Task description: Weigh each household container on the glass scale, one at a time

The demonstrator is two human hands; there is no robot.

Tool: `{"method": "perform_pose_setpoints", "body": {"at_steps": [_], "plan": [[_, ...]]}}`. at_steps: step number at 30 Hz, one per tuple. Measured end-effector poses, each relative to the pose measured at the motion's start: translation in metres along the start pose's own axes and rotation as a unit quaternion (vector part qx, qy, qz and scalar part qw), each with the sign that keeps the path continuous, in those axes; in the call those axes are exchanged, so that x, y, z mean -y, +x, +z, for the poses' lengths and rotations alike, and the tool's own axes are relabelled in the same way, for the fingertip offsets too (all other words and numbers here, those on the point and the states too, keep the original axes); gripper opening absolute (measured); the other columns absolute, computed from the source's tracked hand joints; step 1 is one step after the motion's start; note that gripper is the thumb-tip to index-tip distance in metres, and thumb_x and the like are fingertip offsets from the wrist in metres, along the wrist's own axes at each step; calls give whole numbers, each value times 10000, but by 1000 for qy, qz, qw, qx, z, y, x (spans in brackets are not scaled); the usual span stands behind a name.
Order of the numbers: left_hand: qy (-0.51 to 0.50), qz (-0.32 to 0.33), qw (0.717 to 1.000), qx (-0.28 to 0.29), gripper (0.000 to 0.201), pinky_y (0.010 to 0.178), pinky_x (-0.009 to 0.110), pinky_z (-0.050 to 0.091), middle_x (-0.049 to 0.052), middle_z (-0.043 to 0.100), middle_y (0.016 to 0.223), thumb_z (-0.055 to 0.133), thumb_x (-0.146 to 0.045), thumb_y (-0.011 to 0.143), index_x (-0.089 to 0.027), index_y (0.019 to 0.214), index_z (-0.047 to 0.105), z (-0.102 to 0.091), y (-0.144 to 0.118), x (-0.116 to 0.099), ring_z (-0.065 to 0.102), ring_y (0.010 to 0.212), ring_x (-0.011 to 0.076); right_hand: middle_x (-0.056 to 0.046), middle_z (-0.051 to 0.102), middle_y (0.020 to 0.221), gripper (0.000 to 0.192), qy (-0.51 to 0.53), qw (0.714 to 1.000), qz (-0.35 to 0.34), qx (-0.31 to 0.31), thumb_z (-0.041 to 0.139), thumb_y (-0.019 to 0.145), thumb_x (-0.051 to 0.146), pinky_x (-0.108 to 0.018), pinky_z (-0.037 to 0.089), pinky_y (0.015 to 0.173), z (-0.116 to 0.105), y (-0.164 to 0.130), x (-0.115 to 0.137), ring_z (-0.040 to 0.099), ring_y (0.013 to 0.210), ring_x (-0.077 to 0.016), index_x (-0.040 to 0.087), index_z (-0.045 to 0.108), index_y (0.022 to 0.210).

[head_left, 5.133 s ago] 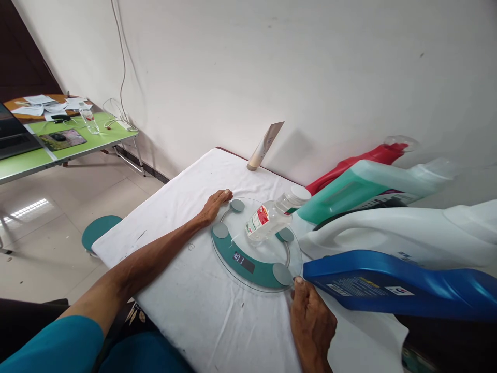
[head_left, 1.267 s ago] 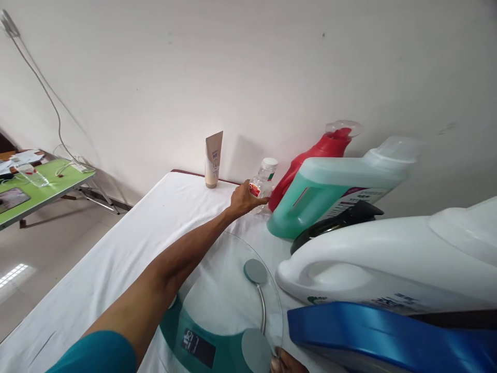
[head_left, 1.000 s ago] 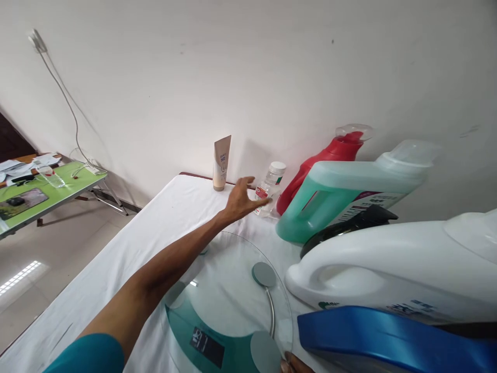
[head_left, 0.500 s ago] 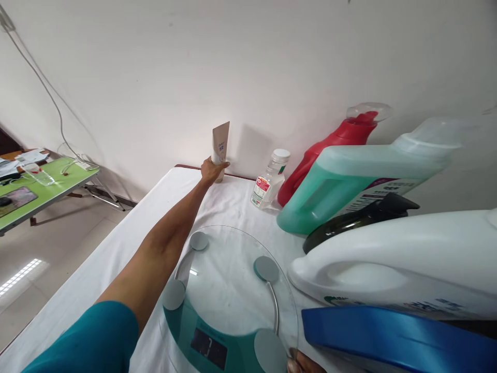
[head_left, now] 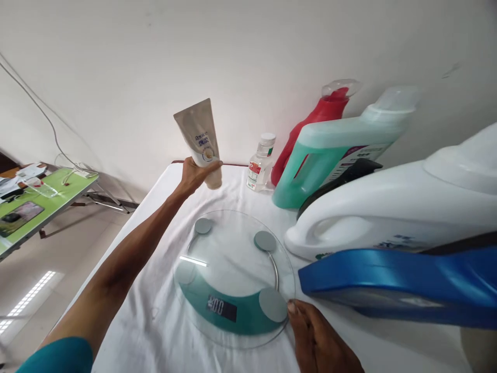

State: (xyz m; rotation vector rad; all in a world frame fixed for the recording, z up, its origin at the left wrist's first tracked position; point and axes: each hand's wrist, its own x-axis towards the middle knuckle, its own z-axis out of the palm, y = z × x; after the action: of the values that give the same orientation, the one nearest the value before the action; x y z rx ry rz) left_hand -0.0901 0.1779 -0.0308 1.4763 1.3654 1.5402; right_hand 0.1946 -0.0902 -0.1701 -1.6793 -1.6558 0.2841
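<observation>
My left hand point(head_left: 198, 173) is wrapped round a beige squeeze tube point(head_left: 201, 135) with blue lettering, held with its flat end up above the far end of the white cloth. Below it lies a round glass bathroom scale point(head_left: 229, 259) with a teal band, grey round pads and a lit display point(head_left: 221, 307) that seems to read 0.0. At the scale's near right edge, my right hand point(head_left: 320, 336) pinches the glass, thumb at the rim and the other fingers curled, partly out of sight.
Along the right stand a small clear bottle with a white cap point(head_left: 260, 163), a red bottle point(head_left: 301, 129), a green jug point(head_left: 330, 150), a dark bottle, a white jug point(head_left: 388, 202) and a blue container point(head_left: 388, 282). A green table point(head_left: 66, 191) is at left; a wall rises behind.
My left hand has raised the tube from beside the wall and brought it nearer, its printed front turned toward me. The view has shifted, showing more of my right hand and the scale's display.
</observation>
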Motion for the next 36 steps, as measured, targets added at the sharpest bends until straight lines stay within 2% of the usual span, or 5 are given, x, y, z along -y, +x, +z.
{"method": "perform_pose_setpoints", "body": {"at_steps": [5, 10, 24, 32, 36], "plan": [[-15, -9, 995, 93, 333, 807, 420, 626, 80, 786, 898, 902, -361, 654, -133, 851, 761, -1, -89, -40, 750, 869, 263, -70, 785, 853, 640, 5, 1000, 8, 26, 296, 1035, 725, -327, 499, 644, -10, 11, 15, 739, 750, -254, 240, 669, 850], [-26, -53, 986, 155, 353, 795, 427, 628, 99, 799, 944, 914, -382, 651, -147, 871, 769, 1, -151, -34, 762, 896, 289, -94, 757, 773, 662, 8, 999, 1, 43, 260, 1012, 754, -348, 466, 665, -13, 14, 22, 705, 722, -272, 242, 627, 811], [32, -8, 980, 195, 615, 910, 435, 583, 129, 777, 1157, 908, -540, 671, -163, 1120, 721, -16, -182, -22, 726, 1072, 316, -124, 724, 718, 681, -8, 1000, -20, 23, 196, 981, 798, -365, 431, 645, -6, 12, 18, 677, 682, -286, 258, 536, 741], [37, -19, 998, -45, 588, 1087, 475, 500, 159, 691, 1343, 468, -666, 982, -185, 1262, 658, -68, -183, 23, 639, 1281, 308, -102, 737, 743, 642, -23, 999, -10, 35, 217, 991, 764, -374, 442, 634, -4, 12, 15, 686, 696, -298, 267, 551, 757], [33, -62, 996, -57, 672, 1082, 474, 515, 169, 713, 1280, 380, -717, 986, -165, 1259, 650, -74, -190, 47, 671, 1224, 294, -126, 756, 777, 674, -18, 999, -18, 24, 216, 988, 778, -381, 471, 646, -4, 13, 16, 715, 734, -316, 257, 592, 782]]}}
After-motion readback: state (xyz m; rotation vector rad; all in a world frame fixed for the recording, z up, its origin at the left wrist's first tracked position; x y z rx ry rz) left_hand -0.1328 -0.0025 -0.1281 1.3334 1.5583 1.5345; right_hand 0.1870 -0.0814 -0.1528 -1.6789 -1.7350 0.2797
